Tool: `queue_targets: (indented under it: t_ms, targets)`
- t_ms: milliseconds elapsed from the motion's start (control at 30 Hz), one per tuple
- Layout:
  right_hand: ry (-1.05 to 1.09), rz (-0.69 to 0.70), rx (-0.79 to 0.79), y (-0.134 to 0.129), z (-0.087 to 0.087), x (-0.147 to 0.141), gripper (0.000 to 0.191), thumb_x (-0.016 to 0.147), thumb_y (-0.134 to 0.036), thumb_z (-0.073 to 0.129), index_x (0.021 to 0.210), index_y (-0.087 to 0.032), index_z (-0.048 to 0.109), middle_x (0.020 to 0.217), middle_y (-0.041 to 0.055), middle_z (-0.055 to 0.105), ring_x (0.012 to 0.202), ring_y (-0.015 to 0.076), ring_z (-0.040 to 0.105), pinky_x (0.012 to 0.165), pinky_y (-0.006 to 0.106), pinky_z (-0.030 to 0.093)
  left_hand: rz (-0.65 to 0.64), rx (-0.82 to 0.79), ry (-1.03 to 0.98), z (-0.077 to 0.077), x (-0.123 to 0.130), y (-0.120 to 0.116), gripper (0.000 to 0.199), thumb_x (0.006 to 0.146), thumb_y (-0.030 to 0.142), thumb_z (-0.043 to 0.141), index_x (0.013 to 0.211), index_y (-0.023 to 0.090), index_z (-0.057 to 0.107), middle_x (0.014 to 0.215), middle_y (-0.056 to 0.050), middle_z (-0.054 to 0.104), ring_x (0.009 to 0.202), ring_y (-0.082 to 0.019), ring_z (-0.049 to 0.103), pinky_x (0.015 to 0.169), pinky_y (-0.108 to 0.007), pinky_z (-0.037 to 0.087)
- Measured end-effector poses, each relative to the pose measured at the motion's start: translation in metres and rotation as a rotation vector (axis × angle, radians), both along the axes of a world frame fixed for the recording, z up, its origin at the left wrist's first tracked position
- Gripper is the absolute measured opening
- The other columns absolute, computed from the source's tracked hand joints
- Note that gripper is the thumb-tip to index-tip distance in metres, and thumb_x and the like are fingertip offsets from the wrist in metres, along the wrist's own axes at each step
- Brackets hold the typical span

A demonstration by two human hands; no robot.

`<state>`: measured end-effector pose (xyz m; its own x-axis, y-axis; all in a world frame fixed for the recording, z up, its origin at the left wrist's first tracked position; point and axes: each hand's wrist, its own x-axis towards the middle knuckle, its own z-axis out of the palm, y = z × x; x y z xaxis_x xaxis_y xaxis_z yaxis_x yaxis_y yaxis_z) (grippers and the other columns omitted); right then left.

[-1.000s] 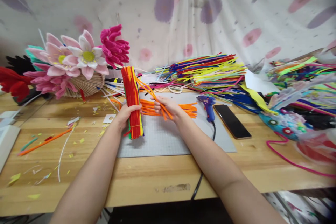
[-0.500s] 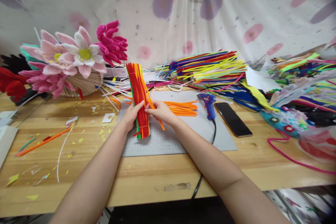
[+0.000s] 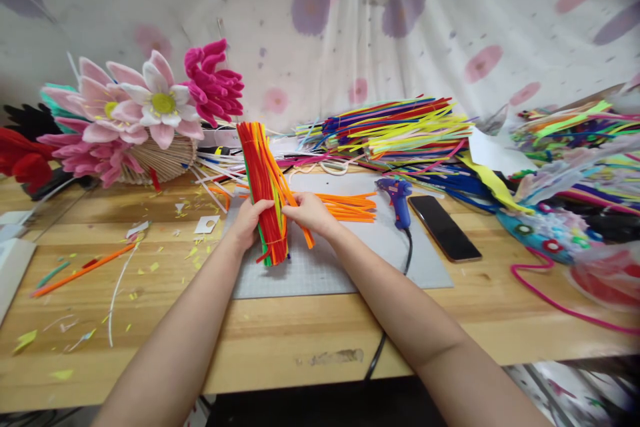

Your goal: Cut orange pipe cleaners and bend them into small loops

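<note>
A bundle of pipe cleaners (image 3: 265,197), mostly red with some green, yellow and orange, stands nearly upright over the grey cutting mat (image 3: 345,267). My left hand (image 3: 249,221) is closed round its left side, the thumb across the red stems. At the bundle's right side my right hand (image 3: 311,212) pinches a few orange pipe cleaners (image 3: 306,236), whose upper ends slant up against the bundle. More orange pipe cleaners (image 3: 353,207) lie on the mat behind my right hand. The fingers behind the bundle are hidden.
A blue glue gun (image 3: 399,200) and a black phone (image 3: 444,228) lie to the right. Large piles of colourful pipe cleaners (image 3: 400,127) are at the back. Fuzzy flowers (image 3: 160,103) stand back left. Paper scraps (image 3: 206,225) dot the table's left side.
The top of the bundle has tilted slightly left. My right hand has moved a little to the right with the orange pipe cleaners, which stand slightly farther apart from the red ones.
</note>
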<state>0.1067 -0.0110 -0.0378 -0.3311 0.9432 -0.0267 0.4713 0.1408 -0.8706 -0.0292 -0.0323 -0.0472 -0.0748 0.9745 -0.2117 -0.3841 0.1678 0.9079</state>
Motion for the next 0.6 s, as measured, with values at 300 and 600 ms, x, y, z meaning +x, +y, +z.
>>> queue_targets:
  t_ms: [300, 600]
  targets:
    - [0.160, -0.056, -0.070, 0.005, -0.004, 0.004, 0.013, 0.064, -0.026, 0.058, 0.072, -0.018, 0.052, 0.061, -0.0017, 0.059, 0.054, 0.0105, 0.050, 0.052, 0.022, 0.037, -0.109, 0.066, 0.024, 0.005, 0.001, -0.004, 0.034, 0.055, 0.022, 0.070, 0.085, 0.013, 0.060, 0.071, -0.003, 0.066, 0.066, -0.019, 0.063, 0.065, -0.032, 0.051]
    - [0.794, 0.111, -0.560, 0.006, 0.012, 0.007, 0.016, 0.080, -0.030, 0.050, 0.070, -0.017, 0.048, 0.049, -0.0070, 0.036, 0.048, 0.0070, 0.043, 0.053, 0.021, 0.043, -0.048, 0.075, 0.121, 0.005, -0.006, 0.000, 0.033, 0.053, 0.019, 0.068, 0.085, 0.014, 0.059, 0.068, -0.002, 0.065, 0.058, -0.015, 0.060, 0.056, -0.027, 0.047]
